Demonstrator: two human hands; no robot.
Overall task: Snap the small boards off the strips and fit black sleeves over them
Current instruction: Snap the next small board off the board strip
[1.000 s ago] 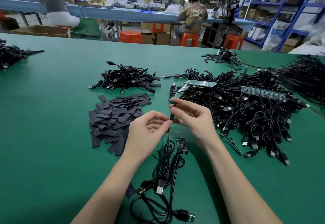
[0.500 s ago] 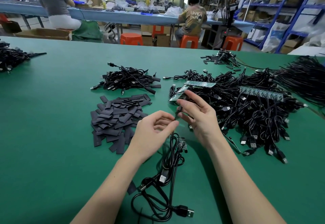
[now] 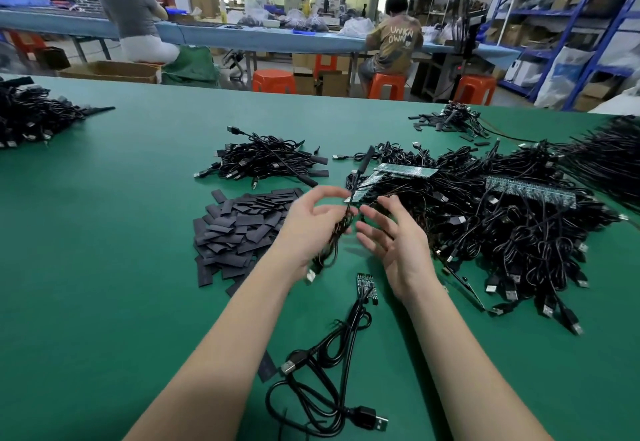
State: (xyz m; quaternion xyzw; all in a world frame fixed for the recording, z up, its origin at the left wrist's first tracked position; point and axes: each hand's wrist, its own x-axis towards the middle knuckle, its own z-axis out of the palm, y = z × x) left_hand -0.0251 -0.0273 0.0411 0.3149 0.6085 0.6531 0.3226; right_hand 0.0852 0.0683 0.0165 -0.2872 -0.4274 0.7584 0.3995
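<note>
Both hands hover above the green table (image 3: 104, 267). The left hand (image 3: 308, 229) has its fingers curled round a blurred black cable (image 3: 332, 243) whose sleeved end (image 3: 362, 167) sticks up and away; the right hand (image 3: 398, 243) is spread, holding nothing. Loose black sleeves (image 3: 239, 229) lie heaped just left, and board strips (image 3: 405, 171) rest on the cable tangle (image 3: 502, 226) to the right. One small board (image 3: 366, 286) (wired, bare) lies near the wrists — open green cloth spreads leftward. A distant shirt (image 3: 398, 38) reads "UNKN OWN".
</note>
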